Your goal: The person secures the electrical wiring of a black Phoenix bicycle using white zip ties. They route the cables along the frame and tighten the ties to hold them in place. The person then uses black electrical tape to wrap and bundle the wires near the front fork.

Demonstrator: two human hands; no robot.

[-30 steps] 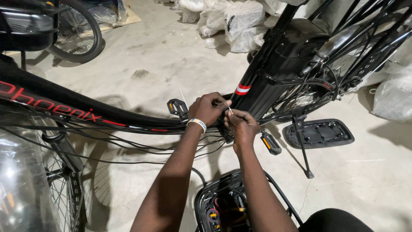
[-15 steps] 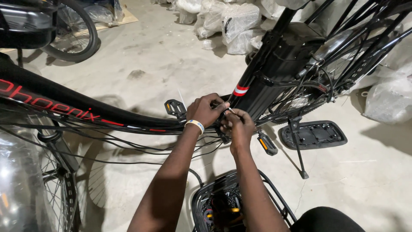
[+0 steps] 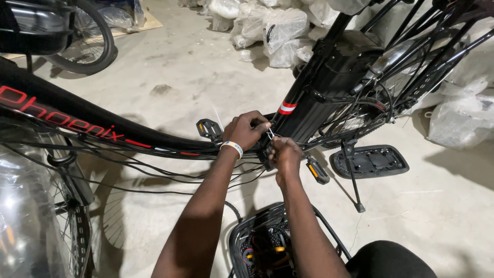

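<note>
Black bicycle frame spans the view above the concrete floor; the left hand is curled closed over it where the tubes meet, and the right hand just beside pinches a thin white zip tie there, near the pedal

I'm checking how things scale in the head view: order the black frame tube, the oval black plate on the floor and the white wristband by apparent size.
1. black frame tube
2. oval black plate
3. white wristband, on the left wrist

The tube lies nearer the camera, which enlarges it.
</note>
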